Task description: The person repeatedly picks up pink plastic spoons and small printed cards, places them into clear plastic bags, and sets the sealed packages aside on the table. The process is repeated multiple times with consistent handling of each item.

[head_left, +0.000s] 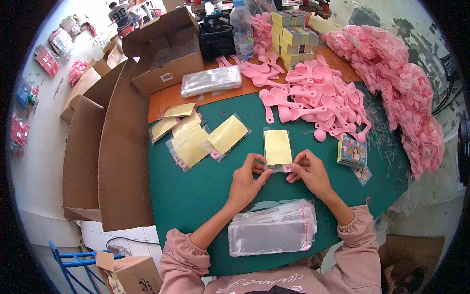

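A clear plastic packet [277, 147] with a pale yellow card and a bit of pink at its lower end is held over the green table. My left hand [247, 180] pinches its lower left corner, and my right hand [312, 172] grips the lower right corner beside the pink piece. Below my hands lies a stack of flat clear bags [269, 239]. Several filled packets [228, 133] with yellow cards rest in a loose heap to the left. Beyond my right hand are a pile of pink measuring spoons [329, 103] and a small stack of printed cards [351, 151].
An open cardboard box [169, 51] and a bundle of clear bags [210, 81] stand at the far left. A water bottle [242, 34] and stacked card bundles [296, 41] are at the back. Bagged pink spoons [387, 73] line the right. Tall cardboard [125, 152] borders the left edge.
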`<action>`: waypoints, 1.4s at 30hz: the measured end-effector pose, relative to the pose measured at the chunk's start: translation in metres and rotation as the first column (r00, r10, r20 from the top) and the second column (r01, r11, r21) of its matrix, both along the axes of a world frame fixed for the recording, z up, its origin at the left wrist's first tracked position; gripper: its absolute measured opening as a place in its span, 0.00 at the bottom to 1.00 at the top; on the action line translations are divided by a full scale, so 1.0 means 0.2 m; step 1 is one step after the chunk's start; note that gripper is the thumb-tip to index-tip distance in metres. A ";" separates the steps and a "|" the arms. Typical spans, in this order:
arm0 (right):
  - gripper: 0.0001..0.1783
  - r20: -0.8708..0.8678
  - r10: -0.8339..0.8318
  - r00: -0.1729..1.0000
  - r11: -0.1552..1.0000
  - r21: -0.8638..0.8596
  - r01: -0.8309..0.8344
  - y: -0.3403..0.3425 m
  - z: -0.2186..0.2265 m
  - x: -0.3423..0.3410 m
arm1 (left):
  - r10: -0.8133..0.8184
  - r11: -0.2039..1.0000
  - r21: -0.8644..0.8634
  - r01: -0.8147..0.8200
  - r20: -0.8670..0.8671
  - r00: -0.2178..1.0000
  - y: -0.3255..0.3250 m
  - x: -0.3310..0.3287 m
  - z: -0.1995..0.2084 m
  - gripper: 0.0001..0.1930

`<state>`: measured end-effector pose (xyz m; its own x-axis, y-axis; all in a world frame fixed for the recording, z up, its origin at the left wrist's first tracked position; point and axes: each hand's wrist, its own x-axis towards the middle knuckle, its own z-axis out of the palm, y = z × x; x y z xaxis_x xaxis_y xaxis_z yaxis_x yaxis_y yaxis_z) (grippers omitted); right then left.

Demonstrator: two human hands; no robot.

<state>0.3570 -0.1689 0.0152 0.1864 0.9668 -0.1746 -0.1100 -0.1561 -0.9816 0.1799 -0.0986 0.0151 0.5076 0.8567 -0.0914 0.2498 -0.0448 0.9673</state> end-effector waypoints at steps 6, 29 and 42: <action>0.09 0.037 -0.041 0.998 0.998 0.042 0.040 0.01 -0.01 -0.02 | 0.000 0.999 -0.048 0.003 0.055 0.998 0.02 -0.01 -0.03 0.10; 0.10 0.920 -0.220 -0.324 0.962 0.260 0.085 0.30 0.11 0.31 | -0.549 0.612 0.243 0.752 -0.554 0.626 -0.05 -0.14 0.36 0.16; 0.15 0.675 -0.499 0.543 0.852 0.497 0.166 0.07 0.28 0.20 | -0.626 0.559 0.296 0.774 -0.462 0.629 -0.20 -0.04 0.16 0.13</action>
